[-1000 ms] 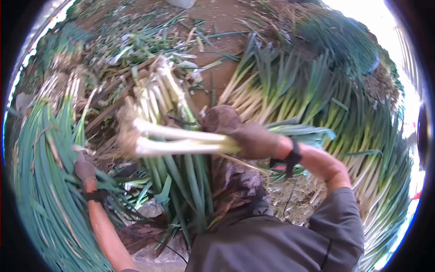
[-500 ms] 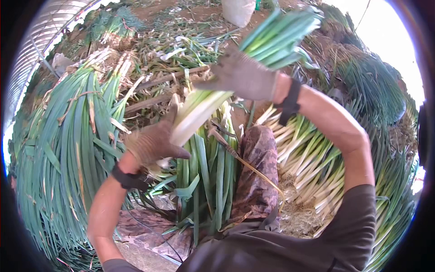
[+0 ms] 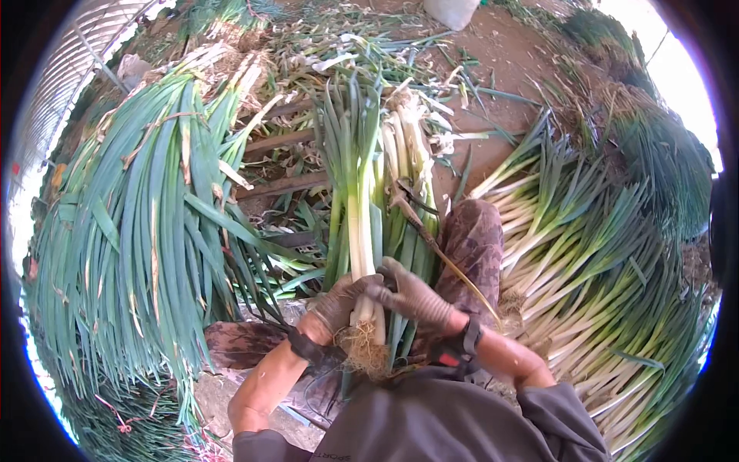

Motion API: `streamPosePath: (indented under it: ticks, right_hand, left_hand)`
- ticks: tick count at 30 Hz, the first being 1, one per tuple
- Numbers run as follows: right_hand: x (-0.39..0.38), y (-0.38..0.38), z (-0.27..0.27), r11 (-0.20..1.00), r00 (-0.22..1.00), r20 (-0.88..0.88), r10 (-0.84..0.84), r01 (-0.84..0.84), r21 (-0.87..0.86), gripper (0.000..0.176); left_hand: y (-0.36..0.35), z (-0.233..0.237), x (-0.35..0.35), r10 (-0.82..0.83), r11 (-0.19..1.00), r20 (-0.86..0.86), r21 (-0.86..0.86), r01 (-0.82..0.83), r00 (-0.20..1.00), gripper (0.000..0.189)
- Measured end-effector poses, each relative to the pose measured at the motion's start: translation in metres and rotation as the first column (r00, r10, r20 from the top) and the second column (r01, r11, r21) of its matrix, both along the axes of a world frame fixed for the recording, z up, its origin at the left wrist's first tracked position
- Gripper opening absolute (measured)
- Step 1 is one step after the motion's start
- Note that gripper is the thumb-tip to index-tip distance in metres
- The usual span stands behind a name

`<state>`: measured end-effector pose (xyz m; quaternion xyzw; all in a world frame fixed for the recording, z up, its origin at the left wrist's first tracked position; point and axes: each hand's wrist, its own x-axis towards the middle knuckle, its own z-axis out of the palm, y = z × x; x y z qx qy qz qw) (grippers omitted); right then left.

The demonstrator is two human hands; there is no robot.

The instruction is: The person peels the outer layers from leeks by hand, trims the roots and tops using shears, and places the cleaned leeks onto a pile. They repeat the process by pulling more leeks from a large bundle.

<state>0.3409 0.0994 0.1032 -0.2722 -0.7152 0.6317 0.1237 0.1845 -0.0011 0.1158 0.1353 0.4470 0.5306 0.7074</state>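
Note:
A bundle of green onions (image 3: 359, 208) stands in front of me, leaves pointing away and the hairy roots (image 3: 363, 348) toward my body. My gloved left hand (image 3: 345, 306) is closed round the white stems just above the roots. On their right side, my gloved right hand (image 3: 416, 294) has its fingers bent against the stems, meeting the left fingers. What its fingertips pinch is partly hidden. Under and behind this bundle lie more green onions (image 3: 412, 146), their pale ends facing away. A thin light-brown stick (image 3: 431, 239) with a dark curved piece near its far end rests across them.
A large heap of long green onions (image 3: 146, 231) lies on the left. On the right, rows of green onions (image 3: 570, 254) are spread with white stems toward me. Trimmed leaves (image 3: 308, 85) litter the ground ahead, near a white sack (image 3: 453, 11). My camouflage-clad knee (image 3: 473, 239) is beside the bundle.
The bundle has come down from a slanted, raised position to upright before me, roots near my lap. My right hand has moved from its leafy part down beside my left hand.

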Motion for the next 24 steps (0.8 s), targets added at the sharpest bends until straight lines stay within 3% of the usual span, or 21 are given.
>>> streamPosePath:
  ticks: [2, 4, 5, 6, 7, 9, 10, 11, 12, 13, 14, 15, 16, 18, 19, 20, 22, 24]
  right_hand:
    - [0.01, -0.02, 0.026, 0.995, 0.998, -0.02, -0.057, 0.055, -0.079, 0.073]
    - [0.015, -0.021, 0.024, 0.992, 0.997, 0.002, -0.071, 0.071, -0.1, 0.076]
    - [0.015, -0.026, 0.008, 0.974, 0.994, -0.033, -0.106, 0.097, -0.206, 0.078]
    - [0.015, -0.023, -0.007, 0.948, 0.987, -0.08, -0.141, 0.111, -0.3, 0.081]
    - [0.02, -0.021, 0.008, 0.937, 0.984, -0.019, -0.179, 0.164, -0.308, 0.081]
    - [0.028, -0.018, 0.024, 0.912, 0.981, 0.024, -0.192, 0.187, -0.366, 0.08]
    - [0.028, -0.015, 0.022, 0.904, 0.985, 0.004, -0.173, 0.16, -0.397, 0.08]
    - [0.025, -0.017, 0.003, 0.96, 0.986, -0.004, -0.166, 0.161, -0.23, 0.081]
    - [0.027, -0.014, 0.009, 0.981, 0.991, 0.048, -0.127, 0.133, -0.144, 0.083]
    - [0.035, -0.01, 0.02, 0.993, 0.991, 0.102, -0.091, 0.098, -0.06, 0.085]
    - [0.045, -0.006, 0.031, 0.998, 0.985, 0.161, -0.061, 0.058, 0.022, 0.086]
    - [0.056, -0.002, 0.039, 0.994, 0.979, 0.202, -0.023, 0.001, 0.106, 0.091]
    - [0.069, 0.004, 0.045, 0.98, 0.978, 0.209, -0.017, -0.025, 0.196, 0.092]
    - [0.1, 0.022, 0.056, 0.925, 0.974, 0.226, 0.002, -0.088, 0.37, 0.094]
    - [0.117, 0.037, 0.065, 0.849, 0.97, 0.241, -0.044, -0.091, 0.52, 0.094]
    - [0.135, 0.054, 0.076, 0.748, 0.964, 0.25, -0.093, -0.098, 0.657, 0.094]
    - [0.164, 0.088, 0.091, 0.611, 0.945, 0.199, -0.26, 0.001, 0.792, 0.092]
    - [0.184, 0.12, 0.095, 0.59, 0.877, 0.185, -0.443, 0.13, 0.797, 0.09]
  left_hand:
    - [0.007, -0.005, 0.008, -0.105, 0.994, -0.028, -0.012, 0.104, 0.994, 0.05]
    - [0.011, -0.028, -0.001, -0.309, 0.928, -0.377, 0.08, 0.363, 0.873, 0.056]
    - [0.016, -0.02, 0.006, -0.27, 0.956, -0.385, 0.003, 0.294, 0.882, 0.062]
    - [0.022, -0.011, 0.002, -0.34, 0.931, -0.43, -0.027, 0.364, 0.836, 0.069]
    - [0.023, -0.006, 0.002, -0.346, 0.936, -0.468, -0.106, 0.337, 0.813, 0.076]
    - [0.028, -0.009, -0.014, -0.43, 0.886, -0.62, -0.15, 0.439, 0.656, 0.082]
    - [0.032, -0.005, -0.012, -0.321, 0.938, -0.696, -0.14, 0.316, 0.643, 0.082]
    - [0.04, -0.009, -0.014, -0.212, 0.975, -0.653, -0.093, 0.201, 0.727, 0.08]
    - [0.05, -0.017, -0.024, -0.093, 0.996, -0.593, -0.055, 0.076, 0.8, 0.079]
    - [0.063, -0.027, -0.033, -0.001, 0.998, -0.334, -0.061, -0.021, 0.943, 0.077]
    - [0.079, -0.042, -0.048, 0.104, 0.989, -0.046, -0.1, -0.108, 0.994, 0.076]
    - [0.09, -0.058, -0.066, 0.251, 0.968, 0.528, -0.141, -0.208, 0.811, 0.074]
    - [0.102, -0.057, -0.071, 0.358, 0.932, 0.868, -0.312, -0.184, 0.343, 0.074]
    - [0.128, -0.037, -0.064, 0.276, 0.958, 0.566, -0.102, -0.266, 0.777, 0.068]
    - [0.15, -0.015, -0.052, 0.239, 0.965, 0.337, 0.018, -0.26, 0.911, 0.066]
    - [0.173, 0.004, -0.042, 0.212, 0.966, 0.081, 0.134, -0.221, 0.974, 0.063]
    - [0.219, 0.032, -0.026, 0.095, 0.933, 0.16, 0.33, -0.144, 0.982, 0.079]
    - [0.271, 0.088, 0.003, -0.069, 0.86, 0.083, 0.51, 0.017, 0.994, 0.082]
